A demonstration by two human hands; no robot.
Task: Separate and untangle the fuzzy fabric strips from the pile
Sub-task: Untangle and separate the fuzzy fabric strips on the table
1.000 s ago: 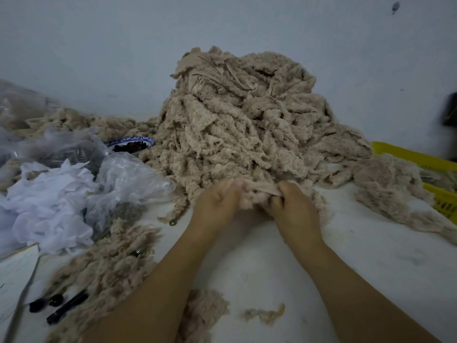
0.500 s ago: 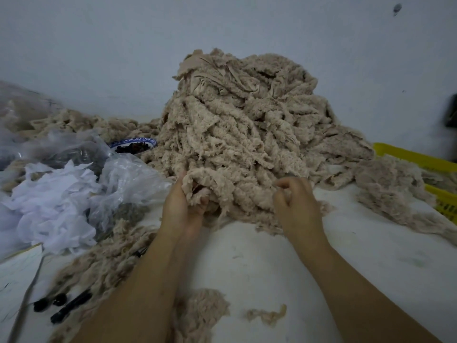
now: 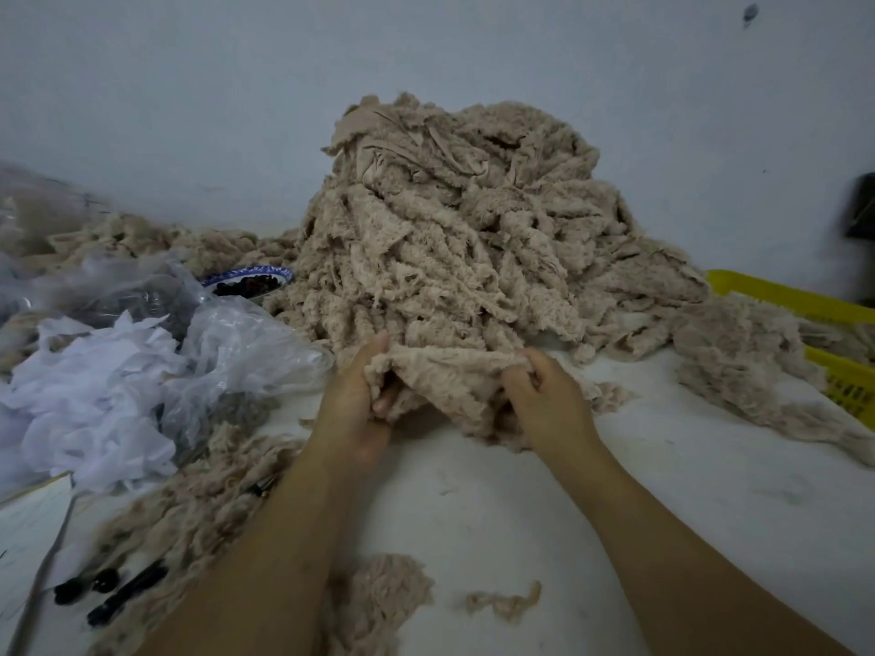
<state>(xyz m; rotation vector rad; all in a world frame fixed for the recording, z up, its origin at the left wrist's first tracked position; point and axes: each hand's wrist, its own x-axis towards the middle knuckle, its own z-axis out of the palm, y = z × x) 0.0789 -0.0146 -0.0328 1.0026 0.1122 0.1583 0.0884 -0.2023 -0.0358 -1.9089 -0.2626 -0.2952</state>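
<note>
A tall pile of beige fuzzy fabric strips (image 3: 454, 229) rises against the wall in the middle of the white table (image 3: 521, 513). At its near foot, one fuzzy strip (image 3: 450, 376) is stretched between both hands. My left hand (image 3: 360, 404) grips its left end, fingers curled into the fabric. My right hand (image 3: 544, 395) pinches its right end. The strip's lower part hangs down between the hands and merges with the pile behind.
Separated strips (image 3: 189, 513) lie at the left front, and a smaller heap (image 3: 738, 371) lies right beside a yellow basket (image 3: 843, 371). Clear plastic bags with white scraps (image 3: 94, 385), a blue-rimmed bowl (image 3: 246, 281), black items (image 3: 109, 594) and small tufts (image 3: 502, 603) surround the work area.
Both hands came back toward me and closer together. The left hand let go of the clump it lifted; a strip is now stretched between the two hands.
</note>
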